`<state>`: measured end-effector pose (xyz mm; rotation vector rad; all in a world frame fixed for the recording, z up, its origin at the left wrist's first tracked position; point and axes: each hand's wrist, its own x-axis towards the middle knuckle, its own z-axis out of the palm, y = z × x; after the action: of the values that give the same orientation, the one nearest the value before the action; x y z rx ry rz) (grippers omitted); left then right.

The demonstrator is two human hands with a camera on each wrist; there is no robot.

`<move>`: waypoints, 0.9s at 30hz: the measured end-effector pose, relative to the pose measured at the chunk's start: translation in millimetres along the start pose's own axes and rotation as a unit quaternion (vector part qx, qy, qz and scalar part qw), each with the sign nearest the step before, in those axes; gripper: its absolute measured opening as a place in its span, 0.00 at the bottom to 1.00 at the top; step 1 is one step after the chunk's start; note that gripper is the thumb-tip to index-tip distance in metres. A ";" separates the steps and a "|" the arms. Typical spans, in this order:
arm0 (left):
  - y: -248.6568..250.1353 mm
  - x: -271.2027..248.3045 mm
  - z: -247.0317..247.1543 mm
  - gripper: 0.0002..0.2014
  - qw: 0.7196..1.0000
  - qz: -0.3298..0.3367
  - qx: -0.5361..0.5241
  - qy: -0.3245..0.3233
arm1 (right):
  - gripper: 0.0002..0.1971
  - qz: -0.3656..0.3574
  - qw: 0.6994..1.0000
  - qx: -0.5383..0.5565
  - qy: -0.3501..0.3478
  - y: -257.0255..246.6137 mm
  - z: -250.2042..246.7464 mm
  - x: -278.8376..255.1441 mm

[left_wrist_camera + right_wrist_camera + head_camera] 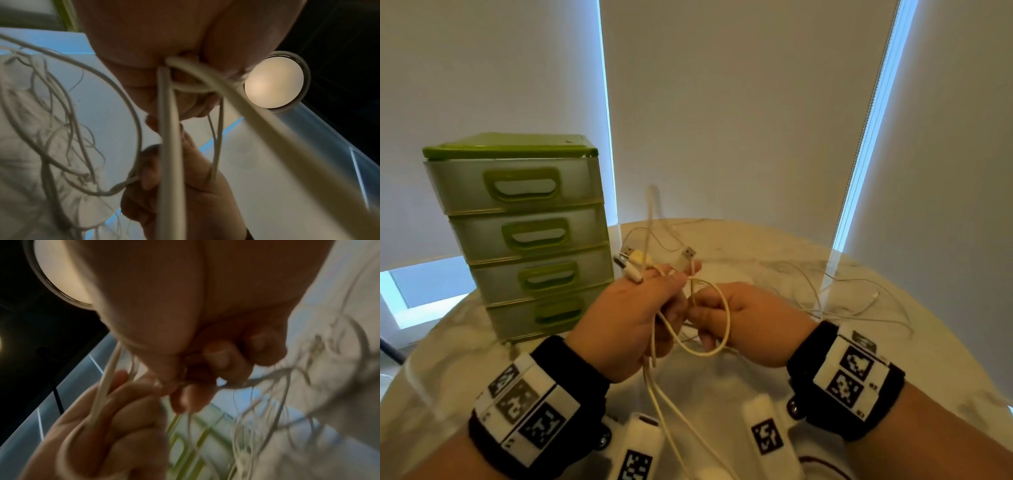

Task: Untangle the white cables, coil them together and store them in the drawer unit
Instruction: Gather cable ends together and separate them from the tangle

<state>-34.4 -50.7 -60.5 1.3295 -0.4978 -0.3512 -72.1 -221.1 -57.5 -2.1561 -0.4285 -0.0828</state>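
My left hand [650,308] grips a bunch of white cables [709,342] above the round marble table [756,394]; several plug ends [640,260] stick up past its fingers. My right hand [719,318] sits close beside it and pinches a cable strand between thumb and curled fingers. A loop hangs between the two hands and two strands trail down toward me. More thin white cable [859,301] lies loose on the table to the right. The green drawer unit [524,233] stands at the left, all drawers shut. In the left wrist view thick cables [170,146] run out of the fist.
Window blinds [739,102] hang behind the table. The drawer unit stands near the table's left edge. White marker blocks [767,435] lie on the table near me, between my wrists. A round ceiling lamp [273,82] shows in the left wrist view.
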 end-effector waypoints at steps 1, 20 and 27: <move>-0.2 -1.0 2.7 0.16 1.000 0.005 0.004 0.000 | 0.17 -0.014 0.999 -0.040 -0.008 -0.9 2.8 0.6; 36.7 -4.0 -34.6 0.17 0.941 0.195 -0.241 0.139 | 0.18 0.207 0.915 0.119 0.325 57.1 -51.0 13.1; 21.7 6.8 -40.8 0.14 0.956 0.148 -0.210 0.145 | 0.19 0.101 0.913 0.201 0.339 28.2 -68.0 -1.8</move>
<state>-7.7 -15.8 -44.8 0.8578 -0.3435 -0.0060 -57.7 -291.2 -40.0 -1.6177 0.1746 -0.5581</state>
